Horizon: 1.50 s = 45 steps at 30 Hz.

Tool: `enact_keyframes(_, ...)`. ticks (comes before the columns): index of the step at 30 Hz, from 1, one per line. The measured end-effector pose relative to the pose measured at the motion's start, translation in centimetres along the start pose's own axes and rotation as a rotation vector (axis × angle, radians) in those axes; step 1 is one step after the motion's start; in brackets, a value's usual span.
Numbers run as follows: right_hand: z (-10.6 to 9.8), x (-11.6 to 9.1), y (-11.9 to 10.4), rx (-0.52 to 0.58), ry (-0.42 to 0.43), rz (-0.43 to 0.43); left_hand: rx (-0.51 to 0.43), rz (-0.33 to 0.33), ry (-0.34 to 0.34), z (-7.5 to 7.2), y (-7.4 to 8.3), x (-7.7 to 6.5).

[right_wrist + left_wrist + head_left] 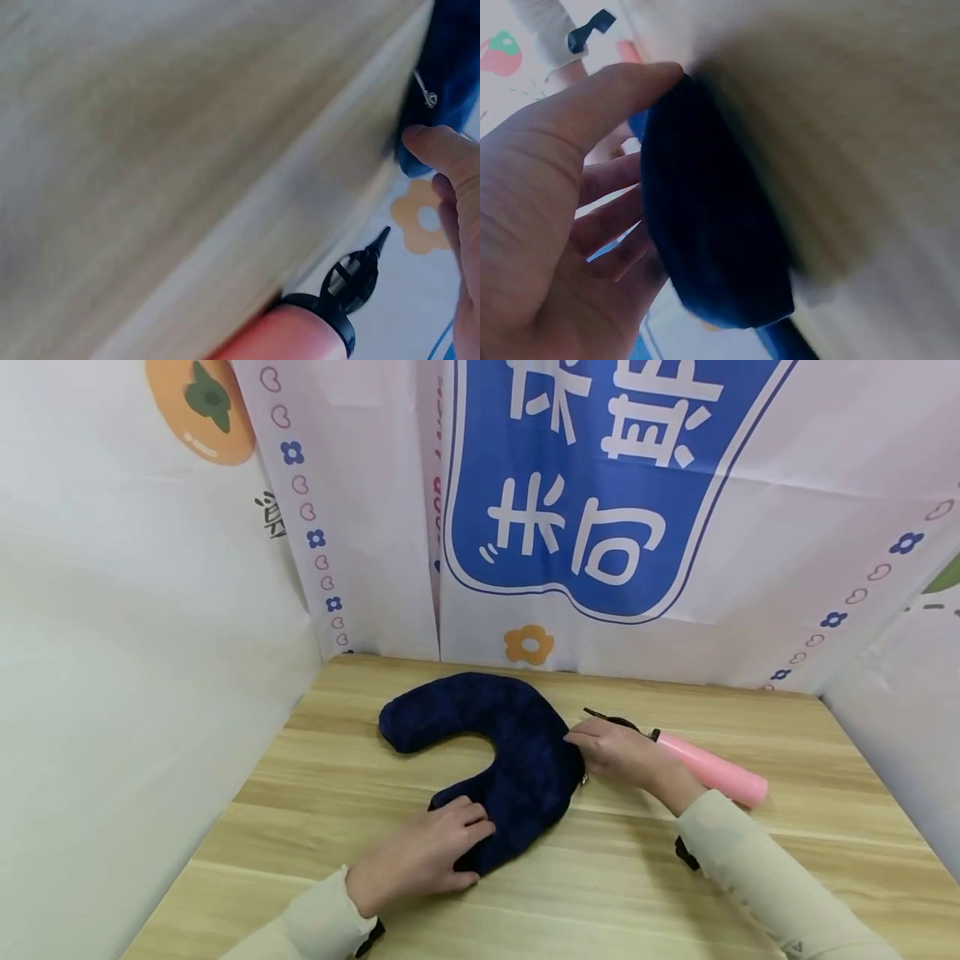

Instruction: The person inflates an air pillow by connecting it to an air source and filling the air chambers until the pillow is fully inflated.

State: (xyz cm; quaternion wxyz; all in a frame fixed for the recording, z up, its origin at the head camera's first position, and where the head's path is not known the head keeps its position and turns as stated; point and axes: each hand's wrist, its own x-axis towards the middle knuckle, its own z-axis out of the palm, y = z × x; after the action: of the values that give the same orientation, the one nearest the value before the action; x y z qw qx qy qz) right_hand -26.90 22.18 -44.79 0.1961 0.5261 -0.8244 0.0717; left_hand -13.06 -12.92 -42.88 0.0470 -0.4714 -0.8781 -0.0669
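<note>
A dark navy U-shaped neck pillow (pixel 525 752) lies on the wooden table, its opening facing left. My left hand (pixel 431 852) grips the pillow's near end, fingers over the top and thumb at the near edge. In the left wrist view, the thumb and fingers (pixel 611 217) straddle that rounded pillow end (pixel 712 217). On the outer curve at the right, my right hand (pixel 618 752) pinches the pillow's edge. A small metal zipper pull (pixel 430 99) hangs beside the right thumb in the right wrist view. The right hand's fingertips are partly hidden.
Just behind the right hand lies a pink cylinder (pixel 716 768) with a black end and strap (pixel 352 277). The wooden table (pixel 645 893) meets printed white sheeting (pixel 375 527) at the back and on both sides.
</note>
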Motion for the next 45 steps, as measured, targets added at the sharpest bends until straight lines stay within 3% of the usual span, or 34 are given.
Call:
enact_keyframes(5, 1.1, 0.0, -0.2, -0.076, 0.000, -0.087, 0.001, -0.005, 0.022, 0.7, -0.4, -0.2)
enact_keyframes(14, -0.4, 0.2, -1.1, -0.090, -0.008, -0.066, 0.056, -0.076, 0.130, -0.3, -3.6, -1.2)
enact_keyframes(21, -2.1, 1.6, -5.3, -0.066, 0.000, -0.134, 0.160, -0.187, 0.179, -1.0, -8.3, -2.7)
enact_keyframes(24, -2.1, 2.3, -7.3, -0.112, -0.037, -0.164, 0.209, -0.250, 0.165, -1.6, -9.1, -3.0)
enact_keyframes(27, -2.0, 2.5, -8.3, -0.105, -0.092, -0.167, 0.222, -0.261, 0.127, -2.3, -8.2, -3.0)
enact_keyframes(29, -2.1, 2.4, -8.2, -0.050, -0.130, -0.143, 0.192, -0.231, 0.107, -2.6, -6.8, -2.6)
enact_keyframes(32, -2.6, 2.0, -7.0, 0.055, -0.174, -0.061, 0.112, -0.178, 0.092, -3.0, -4.6, -1.8)
enact_keyframes(35, -3.1, 1.7, -5.2, 0.074, -0.179, 0.032, 0.055, -0.138, 0.081, -3.1, -2.9, -0.5)
enact_keyframes(40, -2.1, 1.4, -2.6, 0.003, -0.157, 0.103, 0.037, -0.074, 0.048, -1.9, -1.3, 1.6)
enact_keyframes(45, 0.0, 1.7, -1.7, -0.074, -0.102, 0.063, 0.064, -0.053, 0.028, -0.1, -1.0, 2.5)
